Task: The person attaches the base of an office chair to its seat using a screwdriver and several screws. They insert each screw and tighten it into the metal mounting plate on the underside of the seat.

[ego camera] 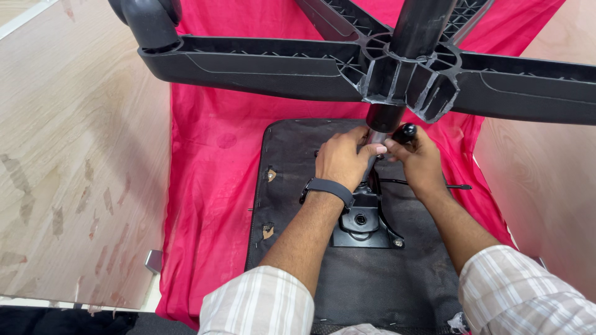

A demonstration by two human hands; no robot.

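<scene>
Head view: the gas-lift column (pixel 380 124) stands at the centre, its lower end meeting the black metal seat mechanism (pixel 363 217), which is bolted to the dark fabric underside of an upturned chair seat (pixel 298 186). The left hand (pixel 340 160), a dark band at its wrist, wraps the column's lower end, fingers curled and pressed around it. The right hand (pixel 419 162) closes beside it on the same spot, fingers pinching near a black knobbed lever (pixel 406 131). Fingertips of both hands touch.

Above them the five-arm star base (pixel 410 68) sits on the column, arms spreading wide; one caster (pixel 146 22) shows at upper left.

Risks, as judged: the base is top-heavy and could tilt if the column is not seated straight, swinging an arm toward the wrists. Fingers sit right at the joint, so a sudden drop could nip them.

The seat rests on a red cloth (pixel 211 155) over a pale wood worktop (pixel 74 155); the cloth could let the seat slide.
</scene>
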